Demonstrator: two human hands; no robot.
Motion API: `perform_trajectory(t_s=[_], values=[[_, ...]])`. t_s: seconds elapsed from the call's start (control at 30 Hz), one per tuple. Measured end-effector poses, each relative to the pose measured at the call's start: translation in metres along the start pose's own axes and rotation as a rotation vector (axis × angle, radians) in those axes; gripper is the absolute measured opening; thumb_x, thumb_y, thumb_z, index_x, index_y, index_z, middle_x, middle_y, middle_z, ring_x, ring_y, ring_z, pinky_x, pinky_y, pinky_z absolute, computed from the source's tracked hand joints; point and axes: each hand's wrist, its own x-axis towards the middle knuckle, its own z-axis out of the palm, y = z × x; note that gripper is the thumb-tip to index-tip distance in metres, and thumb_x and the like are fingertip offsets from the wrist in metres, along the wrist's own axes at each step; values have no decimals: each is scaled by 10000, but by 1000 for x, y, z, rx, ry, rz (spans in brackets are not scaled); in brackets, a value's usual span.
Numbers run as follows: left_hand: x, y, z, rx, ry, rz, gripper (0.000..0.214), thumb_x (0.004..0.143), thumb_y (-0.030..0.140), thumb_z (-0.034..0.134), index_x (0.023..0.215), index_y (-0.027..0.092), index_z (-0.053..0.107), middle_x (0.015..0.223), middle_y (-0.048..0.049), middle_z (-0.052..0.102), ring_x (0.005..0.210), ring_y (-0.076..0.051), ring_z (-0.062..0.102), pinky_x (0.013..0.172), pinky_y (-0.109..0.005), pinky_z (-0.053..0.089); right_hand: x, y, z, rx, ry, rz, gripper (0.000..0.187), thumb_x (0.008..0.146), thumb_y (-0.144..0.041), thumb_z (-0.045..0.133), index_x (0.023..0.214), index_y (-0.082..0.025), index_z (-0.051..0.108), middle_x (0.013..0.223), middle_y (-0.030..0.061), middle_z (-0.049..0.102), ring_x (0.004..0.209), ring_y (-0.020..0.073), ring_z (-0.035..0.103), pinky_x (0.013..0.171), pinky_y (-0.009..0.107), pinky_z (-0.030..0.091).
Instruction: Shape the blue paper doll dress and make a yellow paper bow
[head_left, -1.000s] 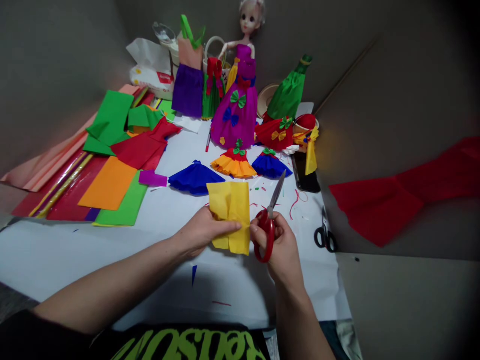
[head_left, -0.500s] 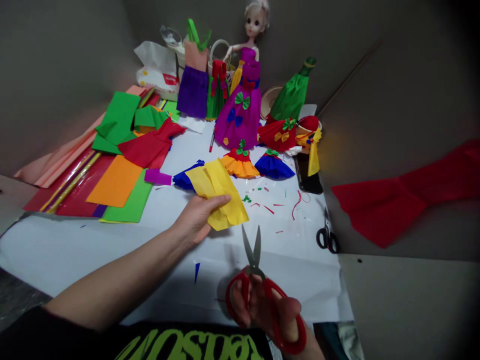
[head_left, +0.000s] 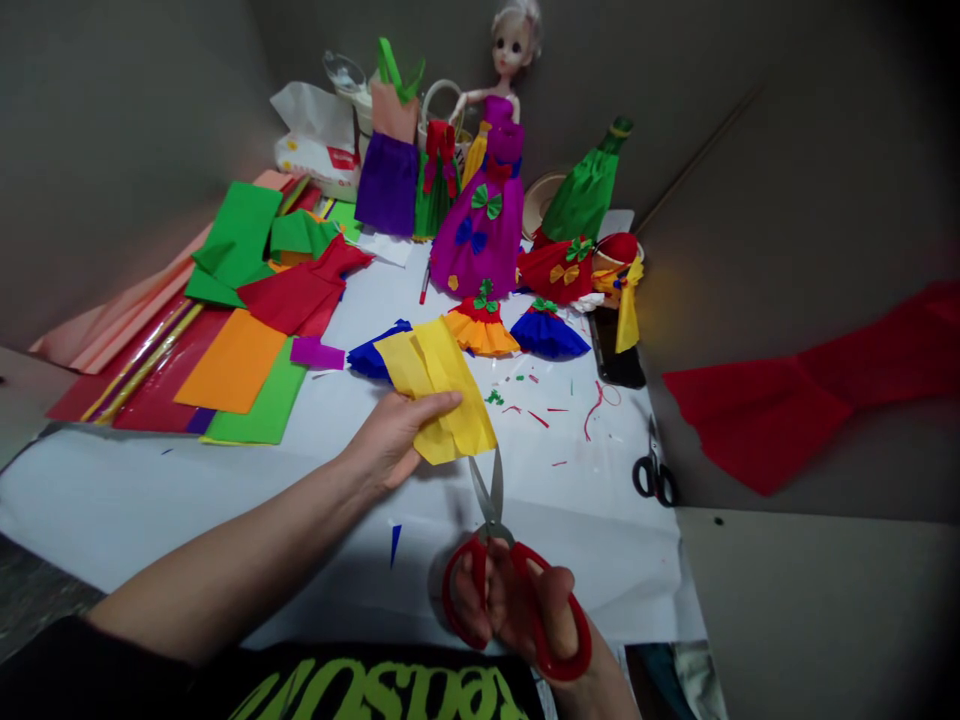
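Observation:
Between the thumb and fingers of my left hand (head_left: 394, 435) is a folded piece of yellow crepe paper (head_left: 442, 385), raised above the white table covering. My right hand (head_left: 517, 605) has its fingers through the red handles of a pair of scissors (head_left: 489, 500). The blades are parted and point up at the paper's lower right edge; whether they touch it I cannot tell. Behind the yellow paper lies a blue pleated paper piece (head_left: 367, 355), partly covered. Small paper skirts, one orange and red (head_left: 482, 335) and one blue (head_left: 550, 332), lie just beyond.
A doll (head_left: 510, 60) in a purple dress stands at the back beside a green-wrapped bottle (head_left: 589, 185). Coloured paper sheets (head_left: 232, 360) are stacked at left. Black-handled scissors (head_left: 655, 478) and a phone (head_left: 619, 365) lie at right, near scattered scraps (head_left: 538, 419).
My right hand has brought the scissors slightly left and up, closer to the yellow paper's lower edge, and the blades have narrowed a little. The left hand keeps its hold almost unmoved.

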Motion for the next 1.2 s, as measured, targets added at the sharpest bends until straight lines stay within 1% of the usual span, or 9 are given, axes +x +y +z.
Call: perform_trajectory(t_s=[0.1,0.23,0.4,0.57,0.7,0.8,0.87,1.03,1.2], values=[[-1,-1,-1,8,-45,-19,294,746,61,745,1036,97,709,1024,-137,765,820,-220,743,745,-314,629,-2,3,-4,18,-8,-4,680,741,-885,443,838,-225,572,642,20,486,588,170,412,551,308,325],[-4,-3,-3,44,-115,-75,263,731,71,759,990,81,713,984,-149,768,822,-230,745,728,-293,615,-2,6,-8,51,-2,-9,724,716,-916,393,799,-220,574,650,26,498,592,165,408,569,307,335],[-5,-10,-5,107,-204,-128,357,660,62,815,1000,72,707,976,-143,765,815,-214,738,782,-306,598,-1,-1,-5,47,-5,-4,672,734,-889,423,767,-236,577,634,27,497,608,179,413,577,315,354],[-5,-13,-5,146,-192,-115,442,586,66,865,996,81,700,974,-128,762,795,-198,727,785,-323,590,-2,0,-8,77,-21,-14,707,753,-891,365,788,-227,604,650,33,493,611,178,406,583,322,365],[-7,-12,-4,168,-179,-98,452,574,73,876,988,79,695,967,-126,763,792,-199,727,784,-330,592,-4,5,-14,137,-2,-30,719,748,-872,421,972,-224,638,731,33,532,605,153,382,568,293,342],[-7,-12,-3,181,-182,-94,430,589,71,868,982,89,692,970,-127,765,780,-196,729,776,-325,597,-5,5,-16,156,-11,-43,725,755,-861,435,1046,-227,628,735,28,539,604,149,382,563,279,327],[-7,-12,-4,186,-191,-84,429,599,68,862,992,96,691,980,-129,765,794,-205,735,770,-320,600,-5,3,-16,150,-6,-37,723,754,-863,431,1025,-221,626,706,21,529,605,151,395,571,279,333],[-4,-14,-7,187,-190,-78,408,613,57,847,992,93,700,994,-146,763,838,-238,744,780,-333,606,-6,-5,-12,94,17,-27,684,757,-861,428,816,-200,592,654,14,501,612,152,418,609,294,379],[-3,-14,-8,193,-167,-80,407,609,66,847,991,99,709,1011,-143,766,871,-244,745,792,-336,610,-6,-9,-8,73,65,-59,658,790,-838,426,828,-202,587,636,8,495,596,152,428,608,302,409]])
